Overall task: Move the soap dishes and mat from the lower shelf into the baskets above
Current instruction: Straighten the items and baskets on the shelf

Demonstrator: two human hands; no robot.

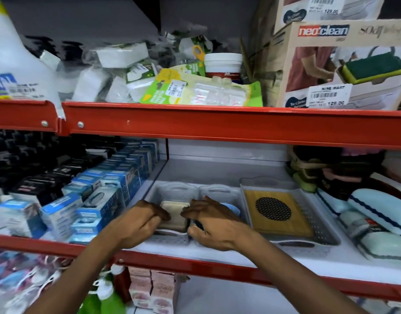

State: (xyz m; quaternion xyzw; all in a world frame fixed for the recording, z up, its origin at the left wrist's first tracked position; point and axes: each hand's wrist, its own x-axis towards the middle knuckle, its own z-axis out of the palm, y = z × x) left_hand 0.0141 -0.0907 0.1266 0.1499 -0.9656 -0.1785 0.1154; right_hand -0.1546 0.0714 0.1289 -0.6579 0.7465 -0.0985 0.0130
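Note:
A beige soap dish lies in the left grey basket on the middle shelf. My left hand grips its left side and my right hand touches its right side. A blue soap dish shows partly behind my right hand in the neighbouring small grey basket. A yellow bamboo mat with a round black mesh centre rests in the larger grey basket to the right.
Blue and black boxed goods crowd the shelf on the left. Pale blue and white soap cases lie on the right. The red shelf beam runs close overhead. Pink boxes stand on the shelf below.

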